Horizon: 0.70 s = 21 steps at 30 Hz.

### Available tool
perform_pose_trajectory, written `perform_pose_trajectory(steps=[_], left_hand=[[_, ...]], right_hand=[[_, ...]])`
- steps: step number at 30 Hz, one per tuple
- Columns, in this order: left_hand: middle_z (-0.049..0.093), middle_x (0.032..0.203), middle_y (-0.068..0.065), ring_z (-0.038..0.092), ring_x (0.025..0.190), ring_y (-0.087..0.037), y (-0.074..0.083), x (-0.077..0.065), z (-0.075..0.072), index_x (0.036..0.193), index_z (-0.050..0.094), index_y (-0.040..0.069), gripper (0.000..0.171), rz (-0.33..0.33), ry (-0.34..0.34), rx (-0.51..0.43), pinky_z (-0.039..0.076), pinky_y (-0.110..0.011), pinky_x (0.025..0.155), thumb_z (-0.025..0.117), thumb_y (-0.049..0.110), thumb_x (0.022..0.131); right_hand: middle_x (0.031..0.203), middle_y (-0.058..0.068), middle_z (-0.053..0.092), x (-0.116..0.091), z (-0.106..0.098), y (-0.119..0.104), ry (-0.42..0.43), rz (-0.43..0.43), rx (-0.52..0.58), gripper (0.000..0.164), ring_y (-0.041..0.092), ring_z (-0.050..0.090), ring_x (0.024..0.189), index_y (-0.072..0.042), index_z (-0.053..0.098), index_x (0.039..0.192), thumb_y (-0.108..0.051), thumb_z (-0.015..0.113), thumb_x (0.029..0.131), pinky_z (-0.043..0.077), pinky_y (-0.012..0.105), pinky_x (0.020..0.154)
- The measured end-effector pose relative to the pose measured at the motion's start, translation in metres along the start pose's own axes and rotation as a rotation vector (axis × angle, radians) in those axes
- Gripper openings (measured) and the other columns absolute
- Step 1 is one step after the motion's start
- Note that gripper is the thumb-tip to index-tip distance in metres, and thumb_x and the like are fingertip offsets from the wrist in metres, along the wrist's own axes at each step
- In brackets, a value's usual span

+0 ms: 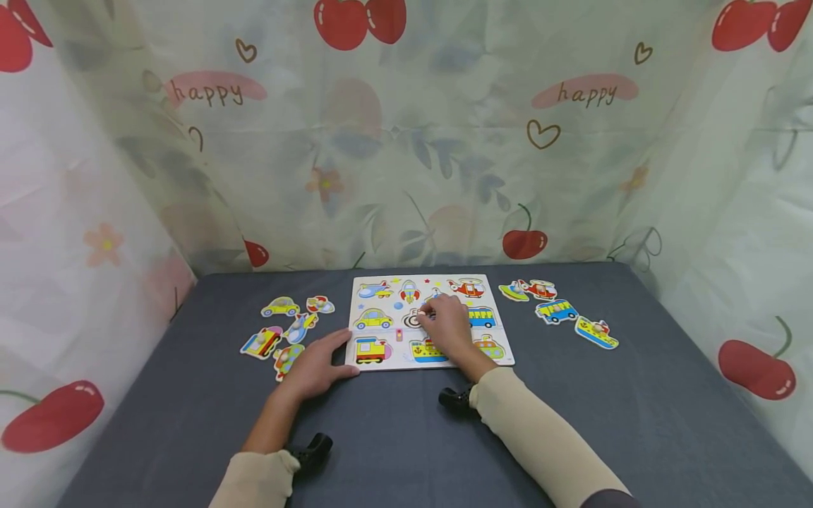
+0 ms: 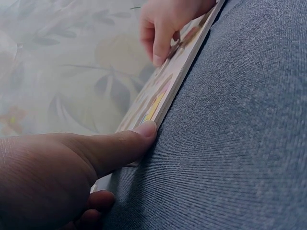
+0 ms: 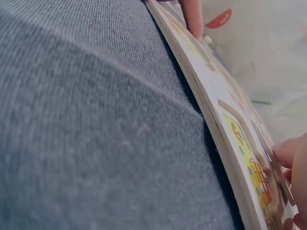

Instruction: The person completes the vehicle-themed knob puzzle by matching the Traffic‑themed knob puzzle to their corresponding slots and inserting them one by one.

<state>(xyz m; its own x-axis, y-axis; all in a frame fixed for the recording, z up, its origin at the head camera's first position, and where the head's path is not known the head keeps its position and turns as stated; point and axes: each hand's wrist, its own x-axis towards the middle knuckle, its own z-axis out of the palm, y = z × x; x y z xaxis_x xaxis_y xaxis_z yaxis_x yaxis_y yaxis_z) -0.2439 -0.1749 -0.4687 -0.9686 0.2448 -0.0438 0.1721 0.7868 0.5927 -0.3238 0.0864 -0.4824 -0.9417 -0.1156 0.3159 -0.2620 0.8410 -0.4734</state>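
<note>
A wooden puzzle board [image 1: 363, 367] with printed vehicle shapes lies on the dark cloth. At its front left corner rests my left hand [image 1: 317, 370], the straight thumb [image 2: 136, 139] touching the board's edge. Over the middle of the board, my right hand [image 1: 447, 324] pinches a thin puzzle piece [image 3: 268, 151]. That piece sits at a tilt to the board in the right wrist view; its picture is mostly hidden by the fingers. Printed on the board around the right hand are a yellow car [image 1: 373, 319], a blue bus [image 1: 483, 317] and a ship [image 1: 422, 351].
Left of the board lie several loose pieces, among them a car [image 1: 280, 306], a train [image 1: 261, 343] and a plane [image 1: 300, 327]. To the right are a helicopter piece [image 1: 542, 290], a bus piece [image 1: 556, 311] and a ship piece [image 1: 596, 332]. Printed curtains [image 1: 394, 176] enclose the table.
</note>
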Motion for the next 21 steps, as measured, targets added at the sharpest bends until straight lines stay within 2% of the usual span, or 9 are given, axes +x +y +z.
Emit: perform_pose_trajectory(steps=[10, 21], left_hand=[[0.04, 0.151, -0.01, 0.034, 0.139, -0.033, -0.001, 0.0, 0.0, 0.148, 0.042, 0.009, 0.076, -0.021, -0.005, 0.002, 0.027, -0.052, 0.11, 0.077, 0.031, 0.084], [0.041, 0.15, -0.01, 0.035, 0.138, -0.035, -0.002, 0.0, 0.002, 0.147, 0.043, 0.008, 0.075, -0.008, 0.009, 0.001, 0.028, -0.053, 0.11, 0.077, 0.031, 0.084]], right_hand=[[0.093, -0.002, 0.067, 0.001, 0.002, -0.006, 0.003, -0.001, 0.009, 0.013, 0.021, 0.054, 0.095, -0.015, 0.075, 0.094, -0.026, 0.073, 0.088, 0.04, 0.043, 0.088], [0.095, 0.0, 0.066, 0.003, 0.002, -0.012, -0.005, 0.015, 0.01, 0.014, 0.023, 0.054, 0.097, -0.014, 0.076, 0.093, -0.026, 0.073, 0.088, 0.041, 0.043, 0.088]])
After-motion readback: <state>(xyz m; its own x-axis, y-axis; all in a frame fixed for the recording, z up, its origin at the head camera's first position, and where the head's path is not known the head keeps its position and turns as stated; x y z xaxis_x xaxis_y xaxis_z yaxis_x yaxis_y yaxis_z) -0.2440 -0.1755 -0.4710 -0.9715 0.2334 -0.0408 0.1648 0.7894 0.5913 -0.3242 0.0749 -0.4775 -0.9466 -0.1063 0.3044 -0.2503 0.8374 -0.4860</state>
